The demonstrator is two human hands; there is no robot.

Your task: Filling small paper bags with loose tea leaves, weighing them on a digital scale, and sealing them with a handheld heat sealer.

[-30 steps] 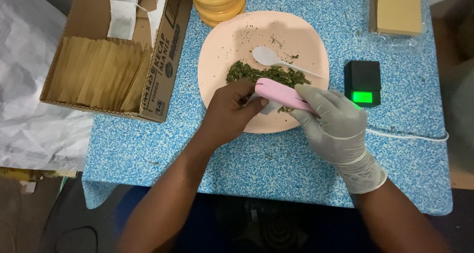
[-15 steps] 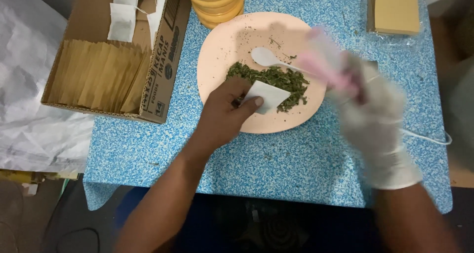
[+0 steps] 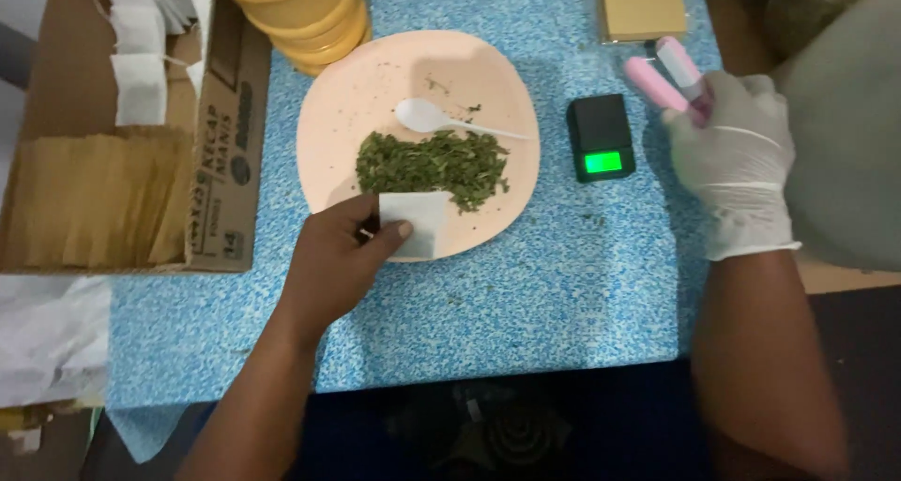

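1 small white bag (image 3: 414, 220) is pinched shut-fingered by the left hand (image 3: 333, 260) at the plate (image 3: 328, 106), apparently filled; the pink sealer (image 3: 668, 79) is gripped aside in the gloved right hand (image 3: 732, 152), leaves (image 3: 434, 162) remaining.

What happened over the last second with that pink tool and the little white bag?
The gloved right hand carried the pink tool off the white bag, out right past the scale. The left hand kept pinching the bag at the plate; herbs and spoon stayed put.
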